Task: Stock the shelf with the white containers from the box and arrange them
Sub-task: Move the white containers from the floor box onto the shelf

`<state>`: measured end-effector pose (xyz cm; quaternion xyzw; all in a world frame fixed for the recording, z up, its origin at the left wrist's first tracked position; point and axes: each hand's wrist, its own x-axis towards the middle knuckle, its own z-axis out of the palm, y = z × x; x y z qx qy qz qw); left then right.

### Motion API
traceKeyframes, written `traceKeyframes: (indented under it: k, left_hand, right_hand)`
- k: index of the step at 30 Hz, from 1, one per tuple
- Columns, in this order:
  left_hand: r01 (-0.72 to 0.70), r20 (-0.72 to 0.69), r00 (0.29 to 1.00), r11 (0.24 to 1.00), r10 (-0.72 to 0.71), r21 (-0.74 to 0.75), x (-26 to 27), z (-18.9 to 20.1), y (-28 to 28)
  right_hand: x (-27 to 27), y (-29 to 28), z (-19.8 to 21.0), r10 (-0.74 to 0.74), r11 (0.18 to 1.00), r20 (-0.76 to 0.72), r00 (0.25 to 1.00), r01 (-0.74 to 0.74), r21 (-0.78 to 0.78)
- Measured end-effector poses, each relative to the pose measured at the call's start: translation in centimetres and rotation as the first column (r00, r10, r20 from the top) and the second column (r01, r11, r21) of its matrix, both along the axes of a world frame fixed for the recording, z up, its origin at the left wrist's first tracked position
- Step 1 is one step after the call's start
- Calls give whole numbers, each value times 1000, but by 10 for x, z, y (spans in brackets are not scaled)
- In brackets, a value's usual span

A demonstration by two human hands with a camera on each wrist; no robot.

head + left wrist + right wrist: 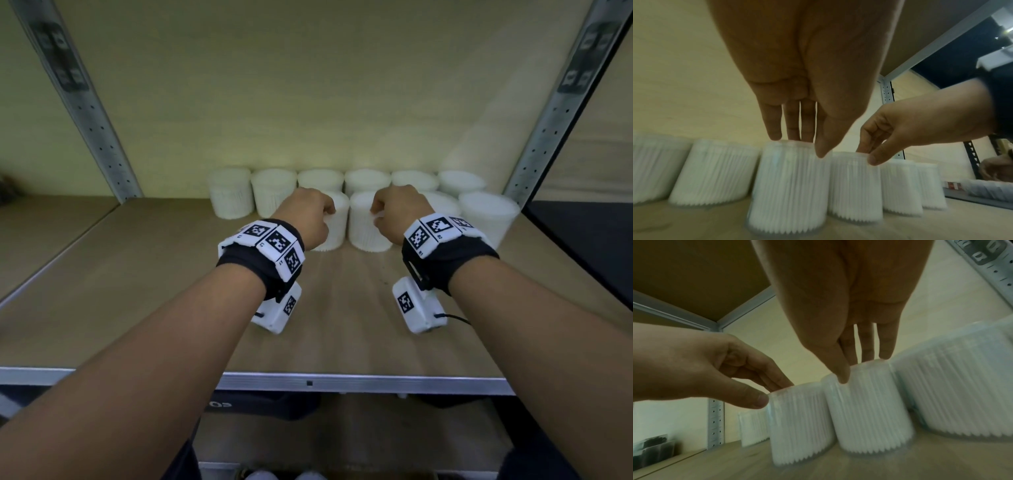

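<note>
Now left hand [310,212] pinches one container [789,186] by rim, right hand [397,214] its neighbour [869,410]; I'd nudge both flush with front row on shelf [342,325], upright.

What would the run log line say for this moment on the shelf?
left hand: pinches container top | right hand: pinches neighbouring container | both standing on shelf, front row | back row filled

On the shelf [342,325], six containers [366,180] line the back wall [308,102]. A second row [489,216] stands just before them toward the right. Each hand rests atop one front container, left hand [306,219] beside right hand [399,214].
</note>
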<state>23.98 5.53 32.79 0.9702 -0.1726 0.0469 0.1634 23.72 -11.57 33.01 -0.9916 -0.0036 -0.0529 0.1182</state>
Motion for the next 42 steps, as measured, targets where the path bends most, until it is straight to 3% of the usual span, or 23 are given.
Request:
traceKeyframes:
  k: [7,12,23,31,37,42]
  left_hand:
    - [62,-93,994,994,-54,90,-27,4,12]
    - [48,-102,994,995,-39,87,-74,-4,30]
    - [62,-171,984,997,-54,39,-189,-19,60]
    - [44,-367,930,998,-23,50,-237,-57,86]
    - [67,-553,832,980,50,190,-238,-115,102]
    - [97,-663,744,970,79,224,-221,-164,97]
  right_hand:
    - [-31,5,-1,38,997,-81,996,-43,-64]
    - [-80,7,-3,73,993,13,997,-74,93]
    - [-195,46,-28,173,974,0,985,-171,150]
    - [-239,74,-88,342,940,-340,876,-324,111]
    - [-234,92,-160,301,950,-539,787,-295,99]
    - [-230,94,-219,194,974,-639,744,-226,32]
